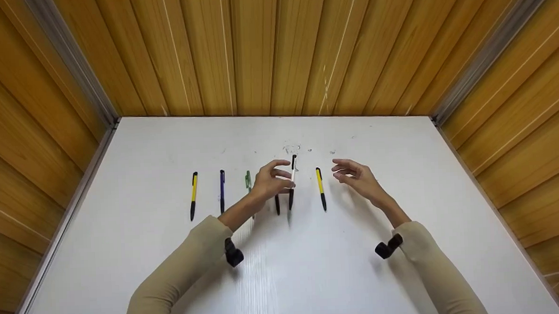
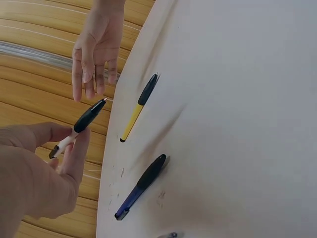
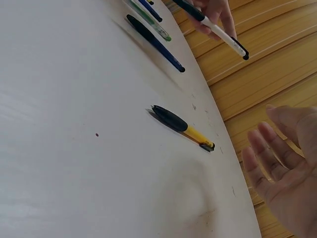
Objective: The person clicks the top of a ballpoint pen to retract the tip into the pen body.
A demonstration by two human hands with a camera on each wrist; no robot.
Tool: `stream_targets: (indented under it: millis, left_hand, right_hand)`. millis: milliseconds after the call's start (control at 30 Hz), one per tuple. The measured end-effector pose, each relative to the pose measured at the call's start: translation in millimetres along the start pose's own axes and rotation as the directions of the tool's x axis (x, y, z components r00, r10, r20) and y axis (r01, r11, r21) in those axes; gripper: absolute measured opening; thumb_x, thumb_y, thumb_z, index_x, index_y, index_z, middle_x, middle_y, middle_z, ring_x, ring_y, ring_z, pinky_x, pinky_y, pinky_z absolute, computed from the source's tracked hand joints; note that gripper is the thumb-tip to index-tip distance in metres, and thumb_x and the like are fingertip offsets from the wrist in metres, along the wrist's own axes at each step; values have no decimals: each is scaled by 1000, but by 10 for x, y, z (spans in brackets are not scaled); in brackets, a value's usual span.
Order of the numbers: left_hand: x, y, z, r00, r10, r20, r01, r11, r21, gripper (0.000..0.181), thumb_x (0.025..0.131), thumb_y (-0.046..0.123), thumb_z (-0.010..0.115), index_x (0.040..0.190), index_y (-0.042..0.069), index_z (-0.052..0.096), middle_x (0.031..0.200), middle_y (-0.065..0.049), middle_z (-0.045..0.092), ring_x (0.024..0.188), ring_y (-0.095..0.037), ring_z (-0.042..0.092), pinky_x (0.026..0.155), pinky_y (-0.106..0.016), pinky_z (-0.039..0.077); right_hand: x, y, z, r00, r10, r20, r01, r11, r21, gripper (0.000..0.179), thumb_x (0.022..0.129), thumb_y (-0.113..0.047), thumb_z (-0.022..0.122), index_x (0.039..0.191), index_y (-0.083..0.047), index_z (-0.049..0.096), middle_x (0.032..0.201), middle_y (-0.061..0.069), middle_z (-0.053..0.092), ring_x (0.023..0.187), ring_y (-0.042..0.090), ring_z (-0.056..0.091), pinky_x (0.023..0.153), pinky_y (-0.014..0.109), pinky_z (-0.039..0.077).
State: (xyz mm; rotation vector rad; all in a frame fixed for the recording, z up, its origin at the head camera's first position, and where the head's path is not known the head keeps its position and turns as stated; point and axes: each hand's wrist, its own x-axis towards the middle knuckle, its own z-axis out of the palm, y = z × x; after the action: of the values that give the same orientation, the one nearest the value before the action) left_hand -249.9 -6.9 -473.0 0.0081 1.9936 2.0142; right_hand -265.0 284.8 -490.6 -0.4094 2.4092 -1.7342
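Note:
Between thumb and fingers my left hand [image 1: 270, 181] pinches a white pen [image 1: 293, 175] with a black grip and black clip, lifted over the table. In the left wrist view the white pen [image 2: 67, 142] tilts with its tip toward the other hand. My right hand [image 1: 358, 176] hovers to the right, fingers loosely bent, holding nothing. Between the hands lies a yellow pen [image 1: 320, 186] with a black grip. A dark blue pen [image 3: 161, 48] with a black grip lies under the left hand, mostly hidden from the head view.
Farther left on the white table [image 1: 313, 278] lie a green pen [image 1: 248, 179], a purple pen [image 1: 222, 190] and another yellow pen [image 1: 194, 193], roughly parallel. Wood-patterned panels [image 1: 251, 49] stand behind the table and on both sides. Small dark marks dot the table's far part.

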Motion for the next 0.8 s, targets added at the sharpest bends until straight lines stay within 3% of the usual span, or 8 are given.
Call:
stream_targets:
  millis: [267,567,800]
  left_hand:
    - [-230,19,-232,999,50,13,-49,997,-68,58,84,-10,73,137,5,59,117,-23,63,82,-14,72,84,-35,66]
    - [-312,-4,-290,999,47,11,-46,995,-91,58,85,-10,73,139,5,58,112,-20,72,85,-14,74,85,-36,66]
    - [-235,-12,-237,996,91,8,-90,992,-89,56,87,-8,73,139,4,58,116,-27,70,87,-14,74,87,-36,65]
  right_hand:
    - [34,-104,171,997,-47,57,48,998,-29,48,99,-13,68,144,-5,55,132,28,60,116,21,63,94,17,55]
    - [113,-286,478,976,-135,169,146,988,-56,57,95,-11,73,147,-5,51,133,32,57,120,41,61,95,23,56]
    - [215,-347,705,960,-169,224,183,982,-43,87,85,-4,82,158,-8,35,141,25,52,127,49,51,103,49,55]
